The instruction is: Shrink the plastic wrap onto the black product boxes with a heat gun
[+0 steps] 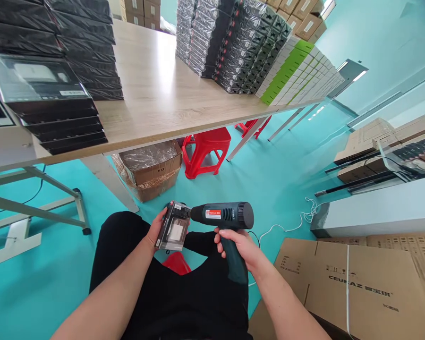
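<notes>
My right hand (238, 242) is wrapped round the handle of a dark green heat gun (221, 215), which lies level with its nozzle pointing left. The nozzle tip meets or nearly meets the top of a small black retail box (174, 227) with a clear window; a white item shows inside. My left hand (158, 226) grips that box along its left side, and most of its fingers are hidden behind it. Both hands are above my lap, in front of the table edge.
A wooden table (145, 108) bears stacked black boxes (74, 45), more wrapped boxes (230, 42) and green-and-white boxes (297, 71). Below stand a carton (152, 174) and a red stool (208, 146). Large cartons (361, 283) are at my right; a white cable (301, 219) crosses the floor.
</notes>
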A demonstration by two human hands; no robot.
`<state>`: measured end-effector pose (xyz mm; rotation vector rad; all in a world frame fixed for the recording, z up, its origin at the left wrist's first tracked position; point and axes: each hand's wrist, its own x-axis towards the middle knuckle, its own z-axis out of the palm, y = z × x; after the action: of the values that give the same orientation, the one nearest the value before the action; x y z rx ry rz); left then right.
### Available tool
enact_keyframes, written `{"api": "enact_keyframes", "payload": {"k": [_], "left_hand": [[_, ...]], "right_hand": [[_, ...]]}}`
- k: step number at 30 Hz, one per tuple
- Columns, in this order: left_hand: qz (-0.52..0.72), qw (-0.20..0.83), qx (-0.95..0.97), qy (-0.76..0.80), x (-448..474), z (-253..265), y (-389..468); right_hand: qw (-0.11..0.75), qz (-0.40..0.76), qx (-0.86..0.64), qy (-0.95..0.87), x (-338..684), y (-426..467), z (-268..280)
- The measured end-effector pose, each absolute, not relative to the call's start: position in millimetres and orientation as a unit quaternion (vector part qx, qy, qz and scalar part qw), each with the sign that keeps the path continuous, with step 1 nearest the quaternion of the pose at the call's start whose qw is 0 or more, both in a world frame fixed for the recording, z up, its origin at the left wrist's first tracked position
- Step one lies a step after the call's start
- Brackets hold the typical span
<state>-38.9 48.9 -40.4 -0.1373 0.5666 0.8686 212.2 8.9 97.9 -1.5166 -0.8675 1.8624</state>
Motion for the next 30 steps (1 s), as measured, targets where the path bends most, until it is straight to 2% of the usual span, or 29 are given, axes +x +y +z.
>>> {"api": "enact_keyframes", "payload": {"k": [6, 12, 16, 18, 22, 24, 28, 30], "left_hand": [[0.397, 0.886, -0.062, 0.23, -42, -36, 48], [0.406, 0.865, -0.067, 0.288, -38, -28, 48], [0.407, 0.878, -0.101, 0.232, -37, -16, 44], [0.432, 0.864, -0.122, 0.227, -38, -17, 44], [0.538, 0.766, -0.159, 0.313, -44, -44, 50], [0.55, 0.735, -0.177, 0.354, -47, -62, 52], [0.514, 0.721, -0.194, 0.422, -48, -86, 56], [0.507, 0.726, -0.192, 0.423, -46, -90, 56]], "right_hand": [[0.122, 0.75, -0.533, -0.373, 227, -20, 104], [0.235, 0.693, -0.581, -0.358, 219, -15, 101], [0.143, 0.752, -0.531, -0.364, 224, -22, 105], [0.132, 0.784, -0.498, -0.346, 226, -27, 107], [0.279, 0.755, -0.521, -0.285, 224, -24, 105], [0.318, 0.719, -0.553, -0.276, 220, -21, 102], [0.264, 0.738, -0.541, -0.305, 202, -26, 96], [0.268, 0.755, -0.512, -0.311, 191, -30, 93]]}}
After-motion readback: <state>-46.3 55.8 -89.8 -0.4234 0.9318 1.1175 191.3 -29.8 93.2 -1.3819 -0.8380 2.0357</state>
